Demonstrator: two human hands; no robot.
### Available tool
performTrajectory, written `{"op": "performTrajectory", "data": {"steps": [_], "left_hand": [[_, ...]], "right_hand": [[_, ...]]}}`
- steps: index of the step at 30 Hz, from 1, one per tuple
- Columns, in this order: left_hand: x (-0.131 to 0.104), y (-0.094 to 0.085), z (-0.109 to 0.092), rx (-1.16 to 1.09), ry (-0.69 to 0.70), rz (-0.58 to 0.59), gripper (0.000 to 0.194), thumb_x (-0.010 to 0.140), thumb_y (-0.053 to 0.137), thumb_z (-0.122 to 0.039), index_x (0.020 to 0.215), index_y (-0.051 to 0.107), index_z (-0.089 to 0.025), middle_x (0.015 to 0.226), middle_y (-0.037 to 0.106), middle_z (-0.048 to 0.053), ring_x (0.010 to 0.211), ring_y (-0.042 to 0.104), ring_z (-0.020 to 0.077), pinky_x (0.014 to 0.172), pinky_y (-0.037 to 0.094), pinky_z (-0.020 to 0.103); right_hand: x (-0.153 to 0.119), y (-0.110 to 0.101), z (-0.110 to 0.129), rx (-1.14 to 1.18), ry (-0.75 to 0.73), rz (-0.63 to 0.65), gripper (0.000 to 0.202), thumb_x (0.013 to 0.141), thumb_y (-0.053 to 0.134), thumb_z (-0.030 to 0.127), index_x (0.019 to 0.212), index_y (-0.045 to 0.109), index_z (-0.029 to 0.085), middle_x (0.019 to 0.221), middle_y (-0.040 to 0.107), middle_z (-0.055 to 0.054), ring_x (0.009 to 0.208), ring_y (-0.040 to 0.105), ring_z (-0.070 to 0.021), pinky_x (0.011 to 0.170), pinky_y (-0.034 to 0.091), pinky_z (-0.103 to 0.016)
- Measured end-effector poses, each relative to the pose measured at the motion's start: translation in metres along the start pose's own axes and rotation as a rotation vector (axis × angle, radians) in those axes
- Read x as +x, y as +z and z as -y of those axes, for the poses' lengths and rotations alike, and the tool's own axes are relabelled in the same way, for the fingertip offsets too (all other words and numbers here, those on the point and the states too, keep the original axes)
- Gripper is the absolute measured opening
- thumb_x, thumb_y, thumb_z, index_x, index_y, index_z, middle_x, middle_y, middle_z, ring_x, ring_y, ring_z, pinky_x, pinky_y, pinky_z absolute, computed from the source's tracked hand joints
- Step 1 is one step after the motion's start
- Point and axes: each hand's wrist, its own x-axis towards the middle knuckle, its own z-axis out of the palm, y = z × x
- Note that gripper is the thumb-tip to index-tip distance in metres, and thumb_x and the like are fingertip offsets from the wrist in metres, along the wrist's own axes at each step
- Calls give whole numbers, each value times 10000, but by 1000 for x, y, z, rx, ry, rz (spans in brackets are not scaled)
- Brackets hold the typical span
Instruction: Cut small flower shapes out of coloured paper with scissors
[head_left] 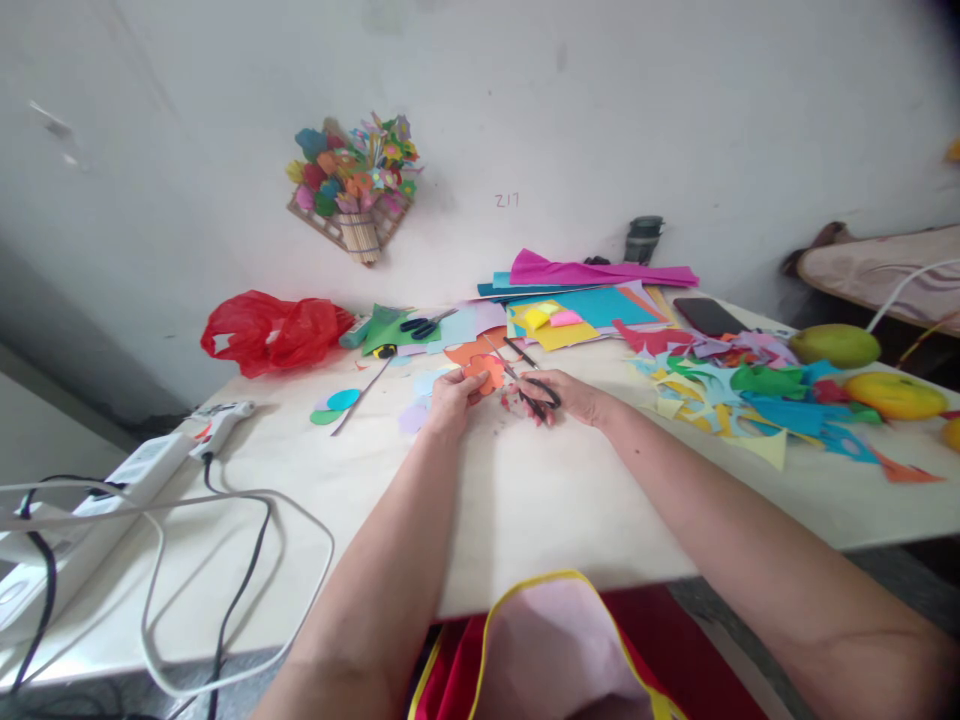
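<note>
In my left hand [455, 400] is an orange paper piece [486, 373] with a rounded, petal-like outline, pinched at its left edge. My right hand [566, 396] grips black-handled scissors [541, 392], fingers wrapped in the handles. The scissor blades point up and left, beside the orange paper; whether they touch it I cannot tell. Small reddish scraps lie on the table under the right hand. Just behind the hands are a larger orange sheet [466, 350] and a dark pen-like stick [520, 352]. A pale purple paper piece [412, 419] lies left of the left hand.
Paper scraps [735, 385] and yellow-green fruits [835, 345] cover the right side, near a phone [709, 317]. Coloured sheets [585, 303] lie at the back. A red plastic bag [274, 335], second scissors [421, 326] and paper circles [343, 400] are left; power strips [150, 470] and cables edge the table.
</note>
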Motion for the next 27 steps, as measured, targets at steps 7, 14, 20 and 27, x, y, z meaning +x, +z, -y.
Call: {"op": "performTrajectory", "data": {"steps": [7,14,20,27], "left_hand": [[0,0,1,0,13,10,372,445,912,-310,672,670,-142,660,692,39,588,633,137,634,500,266],[-2,4,-1,-56,3,-12,376,441,917,-284,674,659,-141,661,692,28,604,647,135,721,542,301],[-7,13,-4,-75,-1,-35,345,491,903,-261,701,657,-141,683,700,29,622,656,140,777,556,339],[-6,17,1,-112,8,-51,322,498,891,-244,707,674,-132,682,701,29,617,651,132,769,560,331]], "right_hand": [[2,1,-3,-4,-29,1,371,866,647,509,866,615,139,608,631,-6,451,572,-104,360,380,-185],[2,3,-1,16,-21,-9,347,875,648,494,867,604,150,615,629,2,456,575,-96,363,389,-175],[4,5,-2,25,-19,-26,357,876,656,507,873,602,154,625,648,-1,461,607,-103,357,398,-171],[2,9,2,32,7,-70,273,936,603,415,863,604,152,636,645,-7,455,623,-106,351,382,-168]]}}
